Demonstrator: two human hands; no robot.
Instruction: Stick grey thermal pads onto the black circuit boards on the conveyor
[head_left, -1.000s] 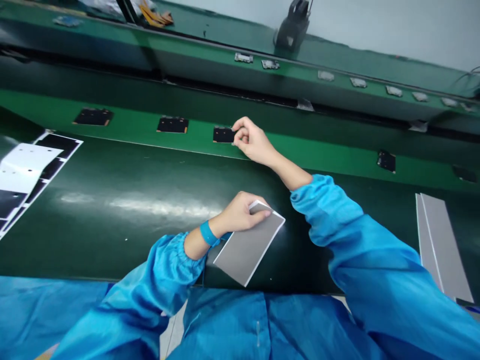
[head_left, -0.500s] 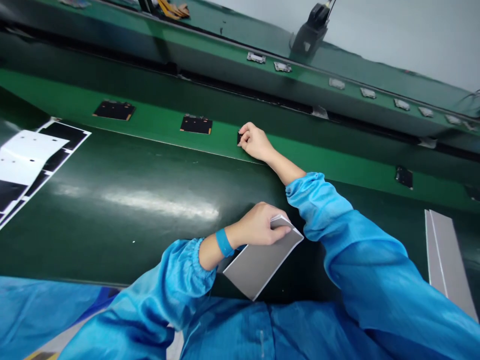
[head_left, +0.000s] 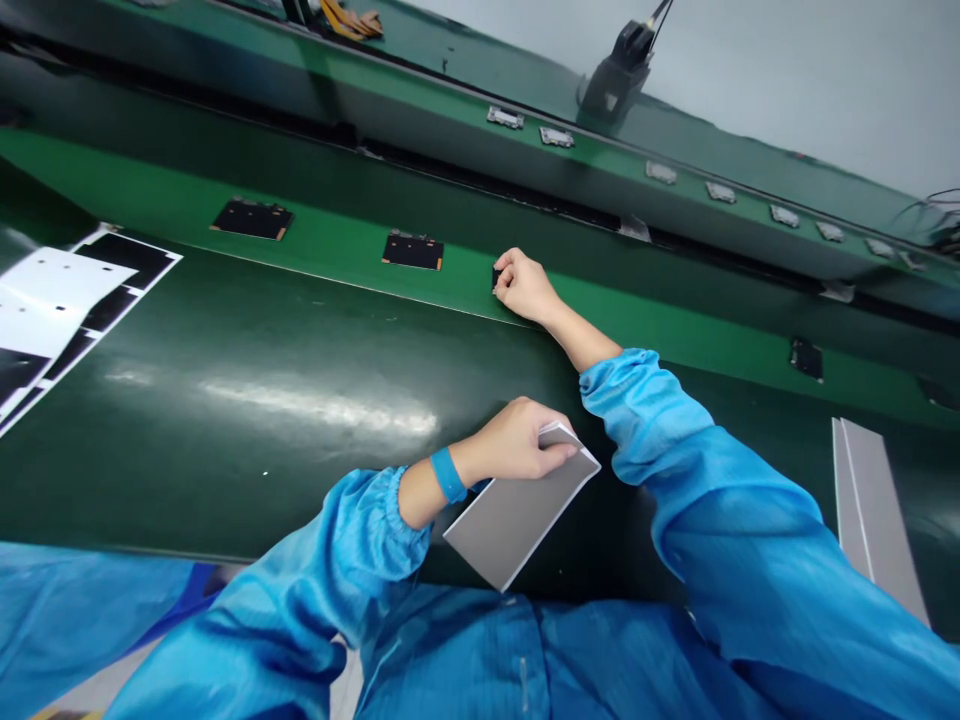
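One black board lies on the green strip along the back of the worktop, mostly hidden by the right hand. That hand's fingers are bent together at the board's edge; whether they grip it or only touch it cannot be told. The left hand has its fingers closed on one grey, white-edged piece, thumb on the grey face, tilted in front of the torso near the worktop's front edge; its layers cannot be counted. One blue band circles the left wrist, and two blue sleeves cover the arms.

Four more dark boards sit spaced along the strip: two to the left of the right hand and two to the right, the farthest one blurred. At the worktop's right, at least two grey sheets overlap. At its left, one white sheet with holes partly covers black, white-bordered sheets, their number unclear.

On the raised ledge behind, at least seven small silvery parts form a row, with one black device beyond.
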